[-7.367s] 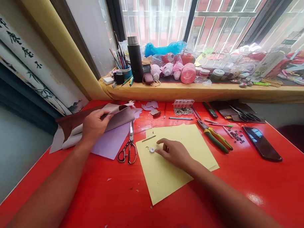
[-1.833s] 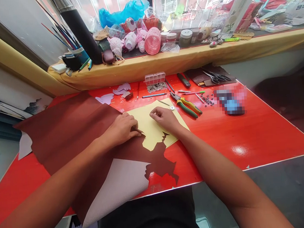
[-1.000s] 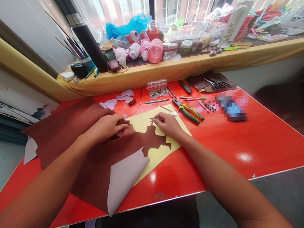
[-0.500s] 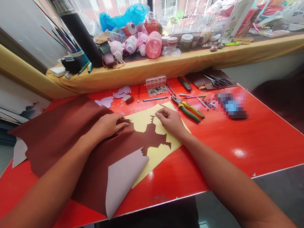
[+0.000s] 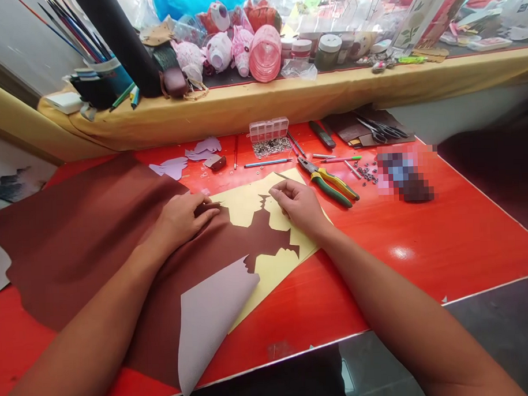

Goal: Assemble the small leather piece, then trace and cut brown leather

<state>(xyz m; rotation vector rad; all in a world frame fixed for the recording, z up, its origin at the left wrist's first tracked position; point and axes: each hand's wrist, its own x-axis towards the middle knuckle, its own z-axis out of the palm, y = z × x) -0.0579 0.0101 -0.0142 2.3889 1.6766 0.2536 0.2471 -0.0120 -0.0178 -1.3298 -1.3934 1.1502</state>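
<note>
A large brown leather sheet [image 5: 205,258] lies across the left of the table, its right end cut into jagged shapes. The near corner is folded over and shows a pale grey back. My left hand [image 5: 181,219] rests on the leather, with thumb and fingers closed on a raised edge of it. Under the cut end lies a yellow paper sheet [image 5: 267,279]. On that paper my right hand [image 5: 301,207] is closed in a pinch, beside a narrow jagged strip of the leather. A thin dark tip sticks out beyond its fingers; the rest is hidden.
Combination pliers [image 5: 333,184] lie right of the paper. Behind are a clear compartment box [image 5: 269,131] of small metal parts, a box cutter [image 5: 322,134], pens and scissors [image 5: 380,129]. Purple paper pieces [image 5: 170,168] lie left. Jars and pink figures crowd the window ledge [image 5: 286,96].
The view has shifted slightly, dropping the ledge items higher in the picture. Both hands stay at nearly the same places on the leather and paper.
</note>
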